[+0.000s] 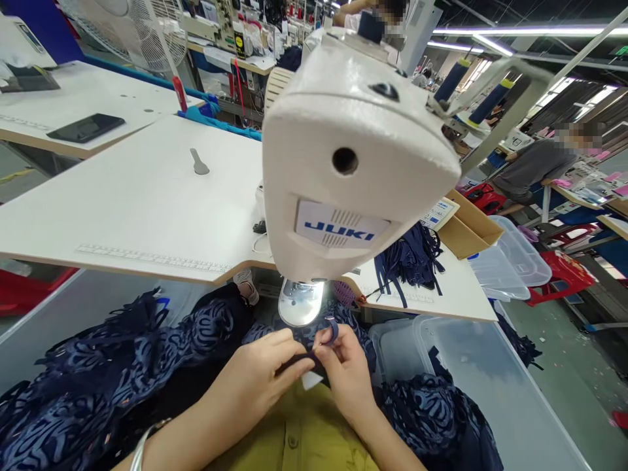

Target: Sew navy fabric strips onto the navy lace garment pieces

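My left hand (258,376) is closed, thumb and forefinger pinching a narrow navy fabric strip (334,331). Facing it, my right hand (350,376) grips the same strip between its fingertips, and a short piece curls up above the thumb. A small white tag-like piece (311,380) shows just below the fingers. Both hands are in front of the lit needle area of a white sewing machine (338,124), close to my yellow-green shirt (294,432). Blue-patterned navy fabric (360,340) lies behind the fingers, partly hidden by them.
Patterned garments fill a clear plastic bin (196,281) at left; more lie in the right bin (471,353). Navy strips (412,258) are heaped on the white table (122,196) beside a cardboard box (471,226). A phone (87,127) rests far left. A person (534,163) works at right.
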A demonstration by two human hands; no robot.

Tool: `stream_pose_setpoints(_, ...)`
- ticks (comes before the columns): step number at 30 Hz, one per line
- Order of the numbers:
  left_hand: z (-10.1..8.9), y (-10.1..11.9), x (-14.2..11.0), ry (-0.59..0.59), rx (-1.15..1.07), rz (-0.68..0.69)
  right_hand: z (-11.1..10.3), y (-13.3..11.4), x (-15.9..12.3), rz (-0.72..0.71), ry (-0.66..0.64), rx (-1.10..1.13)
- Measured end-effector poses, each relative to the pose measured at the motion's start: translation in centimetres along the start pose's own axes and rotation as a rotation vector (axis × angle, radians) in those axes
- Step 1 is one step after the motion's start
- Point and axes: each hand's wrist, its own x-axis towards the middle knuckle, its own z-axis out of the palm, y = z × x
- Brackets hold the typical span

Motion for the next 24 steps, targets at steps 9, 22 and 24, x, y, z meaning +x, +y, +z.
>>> stream_pose_setpoints(9,-5.2,-2.8,1.5,-0.046,0.010,0.008,-1.7,-4.4,2.9,0.295,-0.154,0.241)
stream_pose_setpoints(22,-5.3,-3.6,3.4,0.707,0.616,0.471,3.2,-2.5,5.3,-0.253,0.155,-0.470)
stream_pose_setpoints(24,-4.0,-2.5,2.8,0.654,0.581,0.558,2.9,-2.6,5.8,-0.221,0.114,-0.375)
